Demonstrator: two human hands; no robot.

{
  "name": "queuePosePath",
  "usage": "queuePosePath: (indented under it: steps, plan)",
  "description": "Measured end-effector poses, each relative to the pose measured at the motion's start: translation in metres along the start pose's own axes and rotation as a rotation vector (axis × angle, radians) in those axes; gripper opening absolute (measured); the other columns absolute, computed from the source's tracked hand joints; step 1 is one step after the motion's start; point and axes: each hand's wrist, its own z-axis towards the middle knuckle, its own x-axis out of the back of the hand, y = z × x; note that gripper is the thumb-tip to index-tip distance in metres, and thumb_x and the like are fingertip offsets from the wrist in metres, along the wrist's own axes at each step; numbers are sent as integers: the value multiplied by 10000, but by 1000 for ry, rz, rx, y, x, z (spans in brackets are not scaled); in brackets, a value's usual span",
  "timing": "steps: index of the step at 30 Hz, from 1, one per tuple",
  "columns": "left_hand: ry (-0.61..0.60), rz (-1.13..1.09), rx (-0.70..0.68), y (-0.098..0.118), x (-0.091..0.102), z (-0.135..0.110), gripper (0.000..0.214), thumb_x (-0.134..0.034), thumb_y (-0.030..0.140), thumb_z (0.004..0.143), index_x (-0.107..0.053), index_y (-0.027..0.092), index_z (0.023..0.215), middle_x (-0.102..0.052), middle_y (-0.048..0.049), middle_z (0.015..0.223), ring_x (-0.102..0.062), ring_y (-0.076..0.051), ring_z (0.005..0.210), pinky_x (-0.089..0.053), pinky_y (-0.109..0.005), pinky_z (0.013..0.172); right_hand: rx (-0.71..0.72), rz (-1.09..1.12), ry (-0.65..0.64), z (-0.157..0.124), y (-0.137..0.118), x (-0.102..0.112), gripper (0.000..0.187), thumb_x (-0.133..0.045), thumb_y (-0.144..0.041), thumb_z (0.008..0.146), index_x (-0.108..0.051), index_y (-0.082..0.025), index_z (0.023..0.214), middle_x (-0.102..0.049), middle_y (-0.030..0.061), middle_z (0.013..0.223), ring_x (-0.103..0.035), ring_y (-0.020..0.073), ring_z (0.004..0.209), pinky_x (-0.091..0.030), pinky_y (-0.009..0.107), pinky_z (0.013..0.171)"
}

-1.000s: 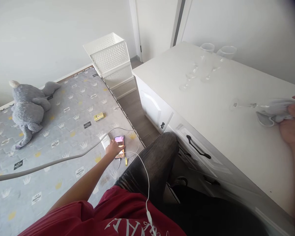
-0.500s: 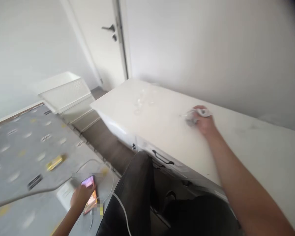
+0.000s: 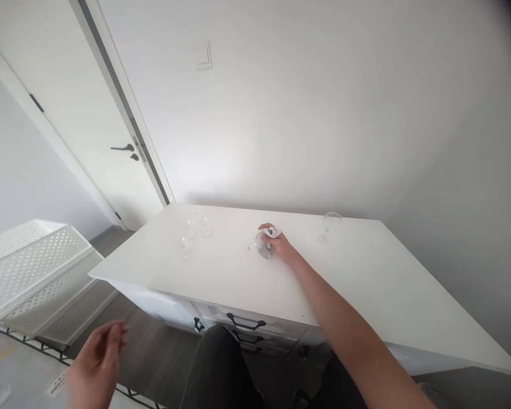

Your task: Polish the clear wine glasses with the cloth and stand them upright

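My right hand (image 3: 276, 241) is closed on a crumpled white cloth (image 3: 273, 231) and a clear glass (image 3: 264, 249) that rests tilted on the white cabinet top (image 3: 221, 272). The glass looks like a stemmed one, its thin end pointing left; the fingers hide part of it. At the lower left, my left hand (image 3: 96, 358) hangs in the air, slightly blurred, its fingers curled in toward the thumb with nothing visible in them.
Several clear stemmed glasses (image 3: 191, 232) stand toward the left of the cabinet top. Another glass (image 3: 326, 230) stands at the back right. A white perforated rack (image 3: 38, 272) and the patterned bed edge (image 3: 8, 363) lie to the left. Black handles (image 3: 246, 324) stick out from the drawers.
The view has swung right and up. My left hand has come away from the phone on the bed and is now raised. My right hand still holds the cloth and glass.
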Motion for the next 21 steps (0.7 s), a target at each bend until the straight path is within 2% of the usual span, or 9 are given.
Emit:
queuePosePath:
  steps: [2, 4, 5, 10, 12, 14, 15, 17, 21]
  plan:
    - [-271, -305, -66, 57, -30, 14, 393, -629, 600, 884, -709, 228, 982, -746, -41, 846, -673, -217, 731, -564, -350, 720, 0, 59, -39, -5, -5, -3, 403, -858, -407, 771, -704, -239, 1104, -590, -3, 848, -540, 154, 770, -412, 262, 678]
    - [-567, -556, -90, 109, -73, 21, 459, -615, 627, 908, -703, 182, 979, -731, -69, 864, -645, -200, 707, -558, -341, 677, 25, 129, -42, -6, -9, -3, 410, -871, -406, 762, -700, -236, 1093, -576, -8, 831, -537, 150, 754, -409, 262, 673]
    - [-658, -604, -105, 133, -97, 24, 468, -639, 624, 903, -703, 167, 983, -734, -82, 880, -656, -202, 734, -568, -344, 700, 43, 158, -23, -6, -11, -2, 412, -878, -402, 754, -698, -233, 1082, -570, -10, 826, -535, 147, 747, -407, 262, 672]
    - [-802, -519, -226, 232, -213, 30, 465, -662, 619, 896, -706, 189, 1069, -751, -131, 1125, -701, -267, 1076, -570, -382, 913, 127, 201, 142, 1, -11, 8, 401, -880, -408, 738, -690, -222, 1039, -536, -23, 791, -507, 140, 727, -391, 259, 658]
    - [-1024, -381, -255, 259, -246, 34, 467, -786, 591, 795, -715, 176, 997, -759, -135, 1054, -718, -280, 1005, -578, -388, 862, 178, 188, 198, 3, -10, 13, 392, -880, -402, 734, -691, -221, 1025, -538, -24, 788, -503, 140, 731, -391, 259, 664]
    - [-1289, -327, -228, 276, -272, 40, 480, -823, 582, 756, -715, 159, 956, -747, -113, 924, -720, -247, 839, -591, -392, 784, 223, 200, 275, 5, -9, 19, 379, -876, -390, 743, -687, -227, 1027, -552, -26, 793, -510, 141, 741, -402, 261, 679]
    - [-1367, -346, -222, 280, -283, 44, 482, -806, 595, 772, -716, 154, 945, -725, -89, 856, -699, -216, 759, -593, -385, 749, 242, 216, 316, 7, -8, 22, 373, -875, -381, 749, -684, -230, 1032, -561, -25, 799, -517, 142, 747, -410, 262, 685]
    - [-1388, -445, -259, 279, -302, 54, 489, -731, 633, 835, -717, 151, 913, -649, -35, 724, -628, -161, 644, -579, -353, 690, 276, 278, 378, 11, -8, 29, 347, -861, -381, 779, -679, -229, 1033, -583, -16, 823, -540, 146, 763, -430, 267, 695]
    - [-1329, -634, -376, 260, -332, 69, 495, -645, 636, 911, -677, 159, 786, -527, 14, 587, -546, -131, 562, -517, -306, 634, 361, 533, 524, 22, -8, 41, 276, -800, -422, 851, -667, -239, 1010, -625, 5, 912, -600, 153, 828, -491, 281, 731]
